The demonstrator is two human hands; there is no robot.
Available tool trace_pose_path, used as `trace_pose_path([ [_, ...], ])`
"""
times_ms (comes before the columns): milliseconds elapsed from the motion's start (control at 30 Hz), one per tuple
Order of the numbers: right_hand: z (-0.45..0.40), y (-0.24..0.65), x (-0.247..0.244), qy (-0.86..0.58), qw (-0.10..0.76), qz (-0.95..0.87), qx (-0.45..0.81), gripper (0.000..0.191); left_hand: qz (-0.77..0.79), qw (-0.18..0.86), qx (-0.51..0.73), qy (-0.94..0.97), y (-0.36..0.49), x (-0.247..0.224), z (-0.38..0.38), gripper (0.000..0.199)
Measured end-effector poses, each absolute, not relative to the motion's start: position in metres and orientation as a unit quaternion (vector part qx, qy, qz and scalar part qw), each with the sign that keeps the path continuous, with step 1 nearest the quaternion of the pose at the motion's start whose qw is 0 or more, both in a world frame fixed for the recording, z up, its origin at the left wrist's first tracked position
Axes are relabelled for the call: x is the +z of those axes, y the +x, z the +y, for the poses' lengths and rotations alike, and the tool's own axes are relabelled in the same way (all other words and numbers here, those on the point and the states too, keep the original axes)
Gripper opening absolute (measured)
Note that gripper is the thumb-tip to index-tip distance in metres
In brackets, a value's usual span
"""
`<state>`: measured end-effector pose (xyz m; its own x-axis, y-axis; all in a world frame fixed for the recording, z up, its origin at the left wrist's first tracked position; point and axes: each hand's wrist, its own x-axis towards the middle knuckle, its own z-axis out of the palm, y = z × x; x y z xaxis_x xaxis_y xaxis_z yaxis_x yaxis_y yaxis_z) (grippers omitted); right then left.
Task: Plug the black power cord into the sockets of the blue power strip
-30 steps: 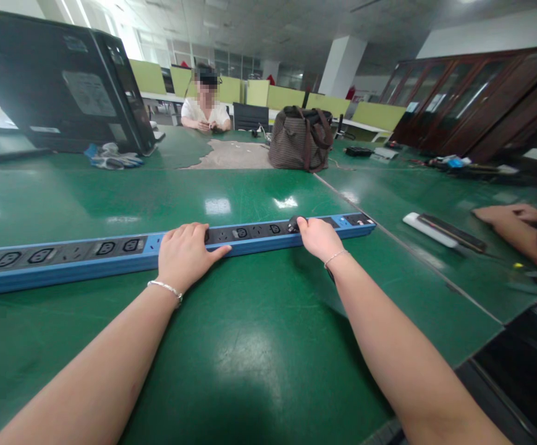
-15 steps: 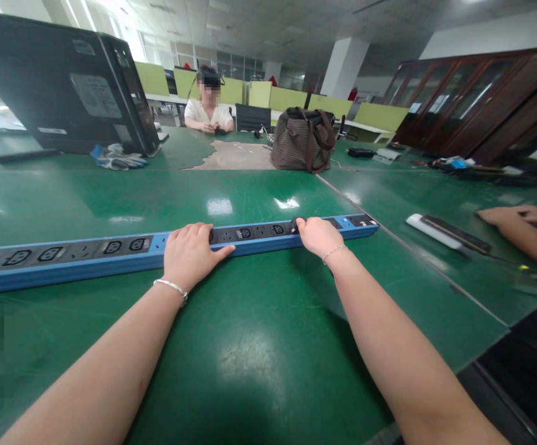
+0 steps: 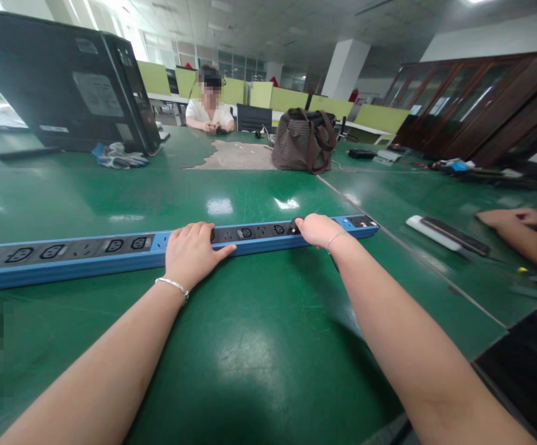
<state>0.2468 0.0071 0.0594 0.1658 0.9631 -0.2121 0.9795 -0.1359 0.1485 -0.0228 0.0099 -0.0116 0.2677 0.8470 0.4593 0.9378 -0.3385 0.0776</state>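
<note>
A long blue power strip point(image 3: 110, 262) with black sockets lies across the green table. My left hand point(image 3: 191, 250) grips it near the middle, fingers over the top and thumb along its near side. Toward the strip's right end, my right hand point(image 3: 320, 231) is closed around a small black plug point(image 3: 293, 227), held at the sockets. Most of the plug is hidden by the fingers, and I cannot tell how deep it sits in a socket. A bit of dark cord shows under my right wrist.
A black computer case point(image 3: 78, 86) and work gloves point(image 3: 118, 156) are at the back left. A brown bag point(image 3: 303, 141) stands at the back. To the right lie a white-and-black bar point(image 3: 448, 235) and another person's hands point(image 3: 504, 221). Someone sits across the table.
My right hand has shifted slightly and tilted at the wrist, still around the plug. The left hand stays on the strip.
</note>
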Motion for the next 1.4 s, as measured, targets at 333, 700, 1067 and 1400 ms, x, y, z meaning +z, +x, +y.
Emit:
trace_pose_path([
  [333,0.003,0.231,0.067,0.747,0.151,0.645,-0.056,0.047,-0.564,0.112,-0.212,-0.790,-0.023,-0.011,0.009,0.065],
  [700,0.013,0.236,0.072,0.755,0.155,0.624,-0.130,0.049,-0.569,0.095,-0.208,-0.790,-0.023,-0.012,0.010,0.066],
  [1067,0.008,0.236,0.063,0.730,0.144,0.665,-0.070,0.038,-0.568,0.100,-0.207,-0.791,-0.023,-0.011,0.010,0.066],
  [1400,0.010,0.230,0.073,0.742,0.193,0.634,-0.102,0.041,-0.568,0.100,-0.199,-0.792,-0.023,-0.010,0.010,0.066],
])
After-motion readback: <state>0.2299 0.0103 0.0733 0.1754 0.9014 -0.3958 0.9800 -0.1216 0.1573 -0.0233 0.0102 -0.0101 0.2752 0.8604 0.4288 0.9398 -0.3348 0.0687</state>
